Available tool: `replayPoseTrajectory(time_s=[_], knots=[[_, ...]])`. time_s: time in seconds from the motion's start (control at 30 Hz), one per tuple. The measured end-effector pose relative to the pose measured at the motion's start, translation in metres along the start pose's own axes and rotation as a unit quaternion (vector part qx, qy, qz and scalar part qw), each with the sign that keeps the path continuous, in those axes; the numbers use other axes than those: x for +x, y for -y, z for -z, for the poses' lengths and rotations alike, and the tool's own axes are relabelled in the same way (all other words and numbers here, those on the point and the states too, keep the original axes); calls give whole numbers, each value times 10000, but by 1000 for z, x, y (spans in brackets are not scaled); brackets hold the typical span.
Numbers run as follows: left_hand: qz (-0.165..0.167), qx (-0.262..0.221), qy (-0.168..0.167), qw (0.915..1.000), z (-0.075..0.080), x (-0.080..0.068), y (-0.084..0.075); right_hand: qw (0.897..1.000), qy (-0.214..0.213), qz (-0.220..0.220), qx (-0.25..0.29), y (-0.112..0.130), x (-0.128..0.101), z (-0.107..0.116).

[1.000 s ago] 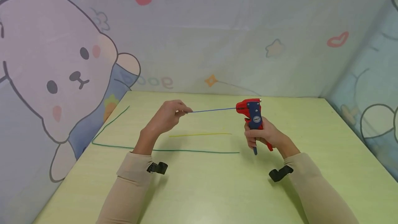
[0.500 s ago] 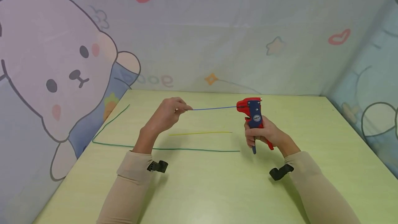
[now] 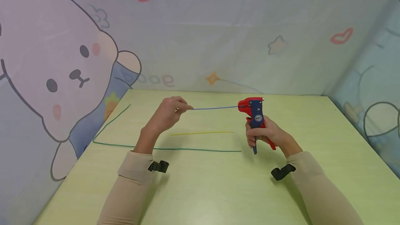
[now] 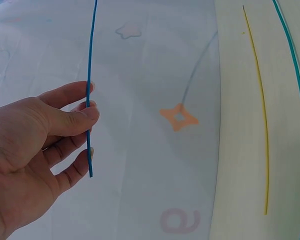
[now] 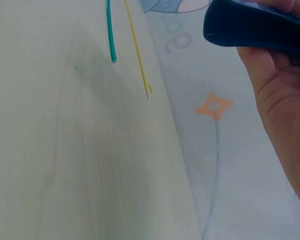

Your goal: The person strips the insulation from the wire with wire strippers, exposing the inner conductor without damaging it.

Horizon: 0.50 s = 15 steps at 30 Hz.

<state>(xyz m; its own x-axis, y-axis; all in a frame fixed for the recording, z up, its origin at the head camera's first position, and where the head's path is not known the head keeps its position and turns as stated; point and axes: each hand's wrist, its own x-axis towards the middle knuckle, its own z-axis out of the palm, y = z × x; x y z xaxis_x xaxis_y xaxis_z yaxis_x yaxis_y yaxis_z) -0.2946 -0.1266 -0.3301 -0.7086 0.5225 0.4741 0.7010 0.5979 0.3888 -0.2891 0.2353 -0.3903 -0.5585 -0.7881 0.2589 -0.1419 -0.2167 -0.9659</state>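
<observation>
My left hand (image 3: 168,115) pinches a thin blue wire (image 4: 91,55) between thumb and fingers; a short tail sticks out below them in the left wrist view. The wire runs nearly level above the table, its far end inside the nose of a red and blue wire stripper (image 3: 257,110). Around the stripper's handles, my right hand (image 3: 270,133) keeps its grip, holding the tool upright. Beneath lies a short yellow wire (image 3: 203,133), with a bare copper tip visible in the right wrist view. Nearer me is a longer green wire (image 3: 197,149).
A light wooden table (image 3: 206,186) spans the space beneath both hands. By the yellow wire's bare tip lies a small yellow insulation piece (image 5: 150,88). Behind the table hangs a printed cloth backdrop (image 3: 200,44). The green wire bends toward the back at the left.
The blue wire has become slightly more level as my left hand rose a little. The stripper's handle ends stand slightly farther apart. The head view has tilted slightly.
</observation>
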Motion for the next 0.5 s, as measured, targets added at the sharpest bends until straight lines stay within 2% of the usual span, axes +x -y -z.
replayPoseTrajectory(time_s=[0.3,0.5], knots=[[-18,36,-56,10000,0,0,0,10000,61,-14,-41,-1,0,1],[105,-7,43,9999,-1,0,0,9999,-87,-111,-34,-2,-1,0]])
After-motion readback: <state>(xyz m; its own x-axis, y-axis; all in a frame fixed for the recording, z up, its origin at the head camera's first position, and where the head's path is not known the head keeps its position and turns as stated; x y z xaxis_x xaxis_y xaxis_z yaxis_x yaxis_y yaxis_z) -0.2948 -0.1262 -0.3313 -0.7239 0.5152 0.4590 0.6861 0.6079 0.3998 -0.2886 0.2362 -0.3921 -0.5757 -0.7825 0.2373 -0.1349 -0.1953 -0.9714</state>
